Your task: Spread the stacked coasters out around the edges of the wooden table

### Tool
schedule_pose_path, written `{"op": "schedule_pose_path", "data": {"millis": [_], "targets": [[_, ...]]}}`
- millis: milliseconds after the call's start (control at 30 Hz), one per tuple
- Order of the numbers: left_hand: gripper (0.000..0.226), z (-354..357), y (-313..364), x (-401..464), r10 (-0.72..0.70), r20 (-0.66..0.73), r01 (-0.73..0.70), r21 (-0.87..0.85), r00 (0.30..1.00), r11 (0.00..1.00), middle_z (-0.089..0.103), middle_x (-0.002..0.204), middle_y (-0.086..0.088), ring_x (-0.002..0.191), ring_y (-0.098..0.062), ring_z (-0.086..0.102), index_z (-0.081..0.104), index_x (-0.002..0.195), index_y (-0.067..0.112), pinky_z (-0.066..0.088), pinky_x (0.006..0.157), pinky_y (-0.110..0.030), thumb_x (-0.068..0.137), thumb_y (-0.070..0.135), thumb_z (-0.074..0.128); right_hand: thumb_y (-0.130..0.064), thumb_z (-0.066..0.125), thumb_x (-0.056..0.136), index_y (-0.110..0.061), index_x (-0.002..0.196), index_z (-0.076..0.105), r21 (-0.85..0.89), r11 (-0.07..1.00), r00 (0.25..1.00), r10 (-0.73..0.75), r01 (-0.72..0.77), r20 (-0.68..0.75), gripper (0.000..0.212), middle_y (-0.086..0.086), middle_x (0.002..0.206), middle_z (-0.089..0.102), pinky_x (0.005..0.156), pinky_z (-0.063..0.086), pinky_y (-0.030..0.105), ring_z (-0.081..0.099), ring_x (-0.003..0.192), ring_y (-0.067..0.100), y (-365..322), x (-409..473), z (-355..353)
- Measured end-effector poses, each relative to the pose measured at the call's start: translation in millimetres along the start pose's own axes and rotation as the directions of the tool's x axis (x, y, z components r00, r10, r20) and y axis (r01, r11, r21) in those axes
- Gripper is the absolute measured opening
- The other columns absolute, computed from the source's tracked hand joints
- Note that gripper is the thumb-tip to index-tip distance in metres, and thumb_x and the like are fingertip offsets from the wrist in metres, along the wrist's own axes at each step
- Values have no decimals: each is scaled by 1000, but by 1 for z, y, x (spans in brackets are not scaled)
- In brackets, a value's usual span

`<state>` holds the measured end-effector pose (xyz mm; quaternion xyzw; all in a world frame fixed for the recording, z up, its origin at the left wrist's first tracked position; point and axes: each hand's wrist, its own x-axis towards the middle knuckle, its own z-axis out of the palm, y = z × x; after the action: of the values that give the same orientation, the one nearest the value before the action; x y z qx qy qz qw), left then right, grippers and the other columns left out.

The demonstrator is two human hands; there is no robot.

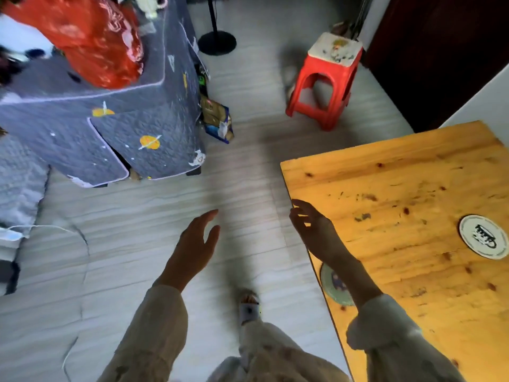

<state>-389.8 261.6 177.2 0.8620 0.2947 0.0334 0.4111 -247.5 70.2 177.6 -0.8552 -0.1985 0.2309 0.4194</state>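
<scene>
Cream sleeves fill the bottom edge, soft and loose, one on each arm, and between them a slippered foot point(249, 306) on the pale, streaky floor point(137, 244). Left hand point(194, 248) hangs out over the floor, fingers loosely spread, nothing in its grip at all. Right hand point(312, 226) is up over the near-left edge of the wooden surface point(399, 188), fingers fanned wide, and it has hold of nothing either; whether the fingertips touch the wood I cannot tell.

Now the coasters. One greenish round coaster point(333, 285) lies flat right at the left edge of the surface, and the right forearm crosses over it, so only part of the disc shows and its pattern is hard to read. A second round coaster point(483, 237), white with a dark rim and dark lettering too smeared to read, lies flat well apart from the first, toward the right, clipped slightly by the frame edge.

The surface itself is yellow knotty pine, scuffed with dark marks, its right side and near end cut off from view.

Beyond it, a red plastic stool point(325, 81) with a worn white top stands on the floor. Far left, a grey quilted cover point(110, 119) with planet prints drapes something boxy, a shiny red bag point(91, 37) on top, all blurred.
</scene>
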Motion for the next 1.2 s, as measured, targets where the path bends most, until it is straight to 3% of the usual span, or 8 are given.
{"op": "schedule_pose_path", "data": {"millis": [200,367,500,667,833,1000,1100,1200], "targets": [[36,-41,34,122,76,-62,-77,-9,995,997,54,131,-9,120,-23,49,47,126,11,40,102,-39,89,14,49,-17,49,94,-11,131,47,10,1000,998,-10,11,-55,37,10,122,64,77,39,14,62,108,24,-44,95,-19],[37,-34,51,211,159,97,-159,-4,983,987,50,134,-10,125,-22,46,45,128,9,36,106,-39,91,16,45,-19,49,94,-10,129,48,36,999,987,41,-36,-159,36,11,119,65,70,36,11,62,108,24,-55,165,-38],[39,-29,63,292,246,274,-258,9,930,966,52,131,-15,123,-25,47,46,127,6,36,104,-35,91,20,43,-23,48,94,-15,130,48,107,987,962,142,-120,-231,36,9,121,64,80,47,26,61,110,22,-61,224,-50],[33,-28,91,428,351,362,-384,20,863,923,59,123,-16,116,-26,54,53,120,9,40,101,-35,87,12,51,-20,49,94,-15,128,50,173,960,872,272,-218,-407,34,8,119,66,82,43,22,63,109,24,-71,303,-69],[30,-19,146,537,477,433,-532,7,765,847,63,118,-14,109,-27,58,57,116,10,41,92,-31,86,11,53,-21,49,94,-15,130,48,241,923,794,383,-301,-472,36,5,120,66,83,43,20,63,110,22,-83,350,-93],[31,40,209,584,531,630,-651,-52,567,757,60,123,-9,114,-22,54,55,119,15,35,94,-22,88,15,50,-22,48,95,-15,131,47,334,870,633,494,-363,-596,37,7,123,65,86,46,23,62,112,21,-64,361,-126],[31,84,245,587,571,726,-759,-105,383,643,60,122,-9,111,-23,54,55,118,12,29,86,-11,88,14,51,-27,48,94,-17,130,48,422,826,519,563,-373,-643,37,7,122,65,80,43,20,62,111,20,-43,352,-141],[31,130,279,583,550,813,-824,-171,192,540,57,123,-5,114,-19,52,52,120,16,30,93,-18,89,18,49,-28,48,94,-17,129,49,501,789,387,613,-357,-689,36,6,121,66,79,42,18,63,109,18,-17,342,-155]]}}
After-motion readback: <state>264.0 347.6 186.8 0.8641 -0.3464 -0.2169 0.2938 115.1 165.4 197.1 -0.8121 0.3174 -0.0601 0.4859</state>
